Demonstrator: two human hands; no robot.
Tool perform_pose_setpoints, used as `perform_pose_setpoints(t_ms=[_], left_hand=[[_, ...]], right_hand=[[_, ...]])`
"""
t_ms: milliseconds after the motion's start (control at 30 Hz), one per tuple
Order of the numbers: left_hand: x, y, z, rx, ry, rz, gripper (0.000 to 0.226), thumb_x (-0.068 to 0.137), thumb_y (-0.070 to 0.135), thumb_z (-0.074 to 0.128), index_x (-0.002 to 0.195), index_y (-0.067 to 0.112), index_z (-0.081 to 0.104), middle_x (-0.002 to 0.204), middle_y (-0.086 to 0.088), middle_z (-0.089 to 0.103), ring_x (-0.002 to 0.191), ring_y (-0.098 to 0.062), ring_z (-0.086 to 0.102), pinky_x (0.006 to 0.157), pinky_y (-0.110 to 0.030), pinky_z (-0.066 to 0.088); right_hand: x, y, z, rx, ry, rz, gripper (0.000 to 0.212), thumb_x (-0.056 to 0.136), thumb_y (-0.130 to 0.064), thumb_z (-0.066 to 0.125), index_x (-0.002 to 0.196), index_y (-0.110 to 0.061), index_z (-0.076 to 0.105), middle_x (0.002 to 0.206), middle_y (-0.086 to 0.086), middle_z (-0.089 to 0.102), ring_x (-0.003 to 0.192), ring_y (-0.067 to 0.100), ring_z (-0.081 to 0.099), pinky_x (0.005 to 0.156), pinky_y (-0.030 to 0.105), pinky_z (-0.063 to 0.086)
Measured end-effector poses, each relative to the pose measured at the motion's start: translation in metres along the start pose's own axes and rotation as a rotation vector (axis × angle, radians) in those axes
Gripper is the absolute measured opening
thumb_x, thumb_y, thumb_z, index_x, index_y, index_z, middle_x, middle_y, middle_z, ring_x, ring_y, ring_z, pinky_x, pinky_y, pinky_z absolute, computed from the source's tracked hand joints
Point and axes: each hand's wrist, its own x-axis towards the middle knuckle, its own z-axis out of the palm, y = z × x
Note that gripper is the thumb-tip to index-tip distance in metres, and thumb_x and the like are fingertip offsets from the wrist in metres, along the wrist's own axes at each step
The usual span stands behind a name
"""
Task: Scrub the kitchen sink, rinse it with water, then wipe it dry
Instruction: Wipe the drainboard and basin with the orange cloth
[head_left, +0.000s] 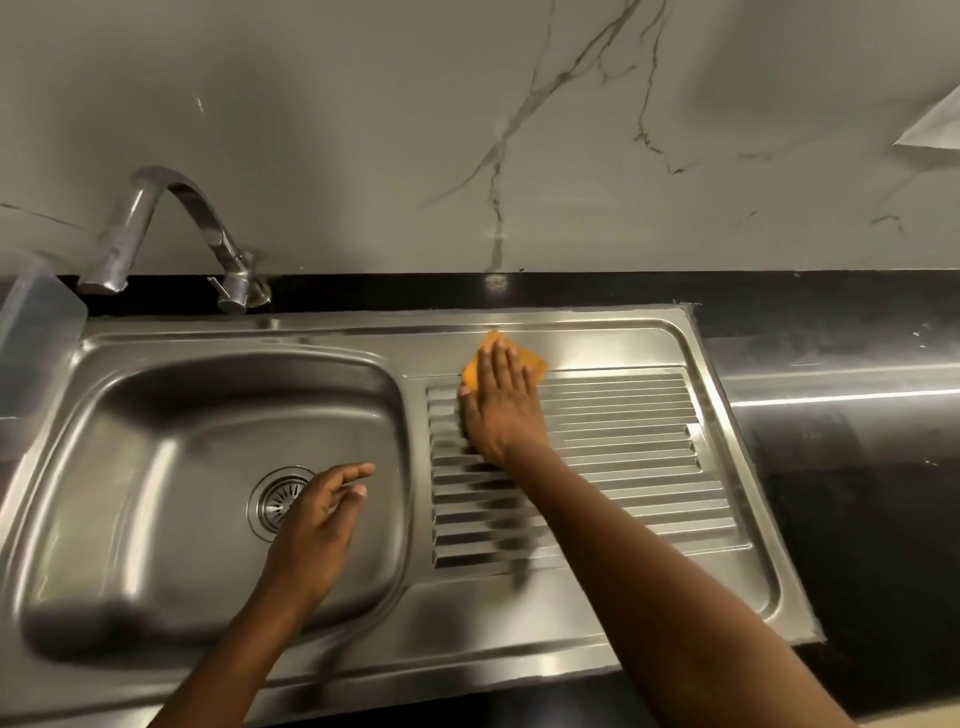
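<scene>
- My left hand (317, 525) hovers over the sink (156, 415) basin, fingers loosely spread and holding nothing. The drain (275, 501) is just left of it, partly hidden.
- My right hand (501, 405) lies flat with straight fingers, pressing an orange cloth (537, 364) onto the far end of the ribbed draining board (623, 441).
- The cloth shows beside and beyond the fingertips.
- The tap (171, 234) stands well beyond my left hand, off to its left, by the marble wall (363, 130).

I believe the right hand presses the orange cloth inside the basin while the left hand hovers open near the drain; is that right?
Not quite: the head view shows the right hand pressing the orange cloth on the ribbed drainboard, not inside the basin. The left hand does hover open near the drain.
</scene>
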Motion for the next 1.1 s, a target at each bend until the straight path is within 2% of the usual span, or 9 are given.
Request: perform_pose_setpoints(t_ms=[200, 367, 567, 633, 733, 833, 933, 1033, 1100], left_hand=[[-0.004, -0.008, -0.021, 0.007, 0.029, -0.019, 0.028, 0.106, 0.02, 0.057, 0.118, 0.043, 0.068, 0.126, 0.02, 0.066, 0.12, -0.001, 0.059, 0.094, -0.024, 0.046], [-0.009, -0.013, -0.029, 0.008, 0.052, -0.032, 0.028, 0.105, 0.017, 0.057, 0.117, 0.041, 0.068, 0.125, 0.014, 0.068, 0.117, 0.002, 0.059, 0.09, -0.017, 0.044], [-0.018, -0.016, -0.033, 0.017, 0.08, -0.038, 0.025, 0.105, 0.023, 0.059, 0.115, 0.043, 0.068, 0.122, 0.018, 0.068, 0.113, 0.006, 0.06, 0.089, -0.018, 0.044], [-0.024, -0.016, -0.034, 0.004, 0.105, -0.03, 0.02, 0.099, 0.033, 0.06, 0.113, 0.045, 0.069, 0.121, 0.018, 0.07, 0.112, 0.007, 0.062, 0.089, -0.018, 0.044], [-0.033, -0.016, -0.034, -0.011, 0.129, -0.03, 0.029, 0.087, 0.045, 0.054, 0.111, 0.045, 0.069, 0.12, 0.018, 0.071, 0.114, 0.004, 0.062, 0.091, -0.02, 0.045], [-0.041, -0.016, -0.032, -0.02, 0.165, -0.022, 0.032, 0.087, 0.046, 0.054, 0.113, 0.041, 0.072, 0.122, 0.014, 0.072, 0.117, 0.0, 0.063, 0.093, -0.022, 0.045], [-0.051, -0.018, -0.031, -0.027, 0.191, -0.024, 0.041, 0.082, 0.058, 0.054, 0.113, 0.04, 0.073, 0.122, 0.015, 0.072, 0.118, -0.002, 0.064, 0.1, -0.029, 0.048], [-0.059, -0.018, -0.031, -0.043, 0.198, -0.021, 0.048, 0.079, 0.062, 0.054, 0.115, 0.037, 0.074, 0.121, 0.015, 0.073, 0.118, -0.003, 0.065, 0.104, -0.033, 0.049], [-0.066, -0.017, -0.03, -0.072, 0.211, -0.02, 0.042, 0.082, 0.055, 0.057, 0.114, 0.033, 0.074, 0.121, 0.011, 0.074, 0.118, -0.004, 0.065, 0.104, -0.031, 0.049]], right_hand=[[0.005, -0.051, 0.025, -0.011, -0.001, -0.101, 0.068, 0.11, -0.052, 0.01, 0.164, -0.018, -0.011, 0.171, 0.004, -0.018, 0.157, 0.022, -0.02, 0.129, 0.045, -0.008], [0.011, -0.056, 0.027, -0.04, -0.036, -0.235, 0.064, 0.112, -0.048, 0.019, 0.165, -0.022, -0.006, 0.172, 0.0, -0.013, 0.158, 0.022, -0.017, 0.129, 0.046, -0.004], [0.009, -0.073, 0.033, -0.155, -0.094, -0.52, 0.058, 0.112, -0.043, 0.026, 0.165, -0.021, 0.018, 0.173, 0.0, 0.006, 0.16, 0.02, -0.006, 0.13, 0.046, -0.001], [0.008, -0.076, 0.024, -0.063, -0.175, -0.532, 0.055, 0.111, -0.044, 0.03, 0.161, -0.021, 0.031, 0.17, 0.004, 0.026, 0.159, 0.023, 0.011, 0.13, 0.047, 0.006], [-0.008, -0.084, 0.007, 0.264, -0.334, -0.427, 0.049, 0.109, -0.051, 0.034, 0.145, -0.023, 0.052, 0.136, 0.01, 0.061, 0.127, 0.028, 0.056, 0.112, 0.049, 0.043], [-0.032, -0.084, -0.006, 0.758, -0.411, -0.215, 0.057, 0.105, -0.057, 0.043, 0.145, -0.019, 0.053, 0.129, 0.008, 0.065, 0.116, 0.027, 0.064, 0.103, 0.05, 0.053], [-0.047, -0.073, -0.022, 1.162, -0.451, 0.014, 0.046, 0.107, -0.042, 0.051, 0.139, -0.01, 0.058, 0.128, 0.015, 0.069, 0.116, 0.032, 0.068, 0.101, 0.051, 0.056], [-0.05, -0.06, -0.044, 1.195, -0.326, 0.071, 0.028, 0.109, -0.035, 0.05, 0.122, -0.016, 0.066, 0.112, 0.008, 0.073, 0.101, 0.025, 0.072, 0.084, 0.036, 0.062], [-0.049, -0.053, -0.052, 1.142, -0.273, 0.07, 0.029, 0.109, -0.039, 0.049, 0.126, -0.019, 0.061, 0.113, 0.003, 0.069, 0.101, 0.023, 0.069, 0.083, 0.034, 0.058]])
